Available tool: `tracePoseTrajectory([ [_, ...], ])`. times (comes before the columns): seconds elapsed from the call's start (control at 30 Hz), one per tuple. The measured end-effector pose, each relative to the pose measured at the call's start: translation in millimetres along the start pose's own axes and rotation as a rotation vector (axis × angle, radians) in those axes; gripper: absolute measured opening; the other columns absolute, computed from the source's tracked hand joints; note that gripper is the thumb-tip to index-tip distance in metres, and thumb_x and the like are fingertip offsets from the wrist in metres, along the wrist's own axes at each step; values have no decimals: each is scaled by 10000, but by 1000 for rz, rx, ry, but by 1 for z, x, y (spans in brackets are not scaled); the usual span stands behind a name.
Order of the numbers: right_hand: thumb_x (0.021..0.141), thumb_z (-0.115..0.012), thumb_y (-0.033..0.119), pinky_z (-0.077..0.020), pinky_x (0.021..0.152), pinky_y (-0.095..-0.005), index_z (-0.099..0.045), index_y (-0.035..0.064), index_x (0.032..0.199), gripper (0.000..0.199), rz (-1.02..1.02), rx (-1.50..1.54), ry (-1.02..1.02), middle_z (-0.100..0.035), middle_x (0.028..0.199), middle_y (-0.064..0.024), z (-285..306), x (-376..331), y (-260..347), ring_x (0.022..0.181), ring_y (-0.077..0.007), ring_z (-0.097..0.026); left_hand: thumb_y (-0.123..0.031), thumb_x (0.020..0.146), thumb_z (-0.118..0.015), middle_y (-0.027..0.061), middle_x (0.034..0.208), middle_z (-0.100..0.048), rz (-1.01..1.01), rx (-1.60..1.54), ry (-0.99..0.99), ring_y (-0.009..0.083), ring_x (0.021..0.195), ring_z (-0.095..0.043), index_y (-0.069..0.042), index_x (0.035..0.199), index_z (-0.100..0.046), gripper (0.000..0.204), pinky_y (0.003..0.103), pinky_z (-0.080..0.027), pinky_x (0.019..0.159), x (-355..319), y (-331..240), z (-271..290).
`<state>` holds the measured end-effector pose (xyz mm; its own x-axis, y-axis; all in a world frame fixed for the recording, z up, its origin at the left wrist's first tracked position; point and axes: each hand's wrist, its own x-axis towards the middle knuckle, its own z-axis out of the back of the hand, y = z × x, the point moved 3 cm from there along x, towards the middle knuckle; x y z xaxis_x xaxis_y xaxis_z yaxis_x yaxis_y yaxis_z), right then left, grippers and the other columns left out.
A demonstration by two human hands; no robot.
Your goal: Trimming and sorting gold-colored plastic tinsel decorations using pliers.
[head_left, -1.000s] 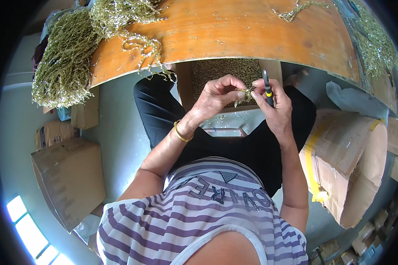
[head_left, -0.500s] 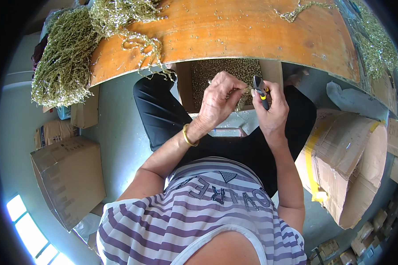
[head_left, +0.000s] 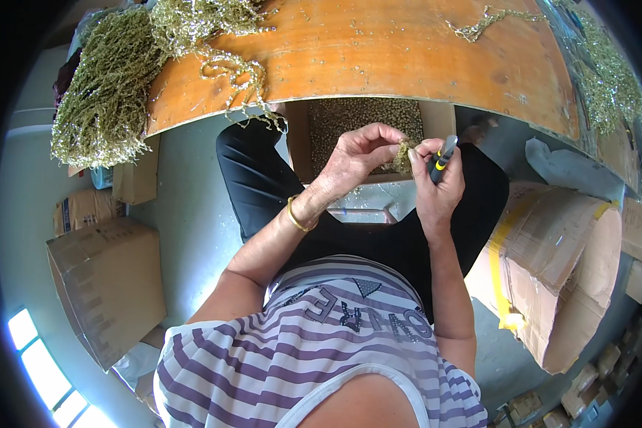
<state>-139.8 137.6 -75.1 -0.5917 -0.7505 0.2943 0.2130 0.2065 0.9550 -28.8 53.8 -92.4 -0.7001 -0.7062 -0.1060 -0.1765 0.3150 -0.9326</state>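
A gold-green tuft [head_left: 402, 158] is hanging between both hands. At its nine o'clock, the left hand [head_left: 358, 158] is pinching it, thumb nearly meeting forefinger. At three, the half-curled right hand [head_left: 439, 187] is gripping black-and-yellow pliers [head_left: 439, 170], probably slanted to free its fingertips beside the tuft. Towards eleven, a box [head_left: 437, 118] of small beads [head_left: 349, 121] is sitting seemingly within easy reach; near ten, glittering strands [head_left: 110, 85] are draping over the table [head_left: 385, 57].

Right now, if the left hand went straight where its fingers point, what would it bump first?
Probably the small, sparkly gold tuft of stringy strands, then the bare right hand, though depth is unclear.
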Motion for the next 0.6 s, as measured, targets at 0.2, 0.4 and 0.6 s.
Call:
tracePoseTrajectory([
  [0.2, 766, -604, -11, -381, 635, -174, -497, 37, 890, 170, -121, 58, 75, -505, 760, 25, -3, -1, 7, 680, -39, -442, 42, 809, -541, 18, 875, -578, -92, -87, 11, 80, 831, -538, -18, 907, -563, 117, 219, -453, 744, -1, 5, 3],
  [0.4, 771, -605, -15, -400, 651, -187, -494, 39, 879, 164, -31, -16, 2, -512, 785, 9, -3, -2, 4, 691, -53, -460, 52, 814, -527, 15, 845, -568, -336, 343, -138, 66, 763, -529, -21, 876, -556, 100, 198, -456, 663, -5, -8, -2],
  [0.6, 777, -601, -13, -399, 635, -182, -495, 39, 884, 160, 84, -56, -44, -514, 814, -4, 1, -3, 9, 694, -52, -463, 6, 820, -551, 8, 834, -572, -87, 14, 19, 58, 769, -517, -24, 899, -572, 87, 197, -439, 691, -1, -8, 1],
])
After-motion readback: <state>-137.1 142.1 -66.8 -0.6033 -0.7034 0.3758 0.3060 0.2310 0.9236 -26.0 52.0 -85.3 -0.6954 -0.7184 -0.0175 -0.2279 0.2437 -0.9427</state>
